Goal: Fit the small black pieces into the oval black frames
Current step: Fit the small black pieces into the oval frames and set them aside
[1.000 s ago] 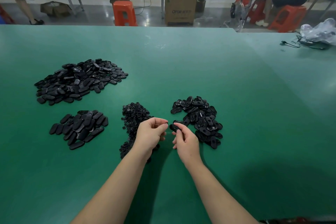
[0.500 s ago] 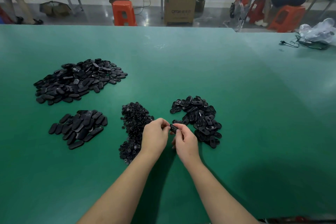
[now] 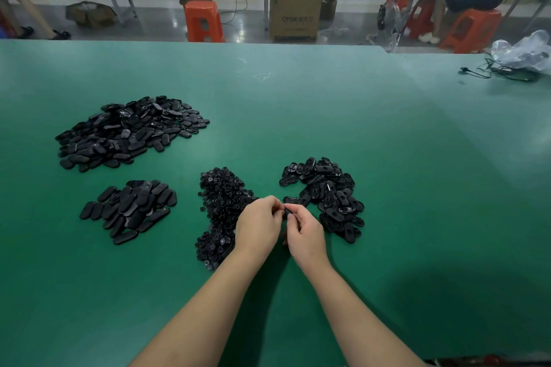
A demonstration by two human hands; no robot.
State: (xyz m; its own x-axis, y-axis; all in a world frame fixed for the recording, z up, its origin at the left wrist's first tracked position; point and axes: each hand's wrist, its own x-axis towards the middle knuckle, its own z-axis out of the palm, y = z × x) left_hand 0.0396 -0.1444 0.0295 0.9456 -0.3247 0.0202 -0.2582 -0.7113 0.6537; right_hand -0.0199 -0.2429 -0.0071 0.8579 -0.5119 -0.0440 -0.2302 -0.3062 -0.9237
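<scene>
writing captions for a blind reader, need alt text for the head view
Both hands, left hand and right hand, pinch one black oval frame together above a green table, between a heap of small black pieces and a pile of frames.

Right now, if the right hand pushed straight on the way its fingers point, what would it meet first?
The right hand points up-left; it would first meet the small black oval frame pinched between both hands, then the left hand's fingertips. Depth looks matched, though unclear.
</scene>
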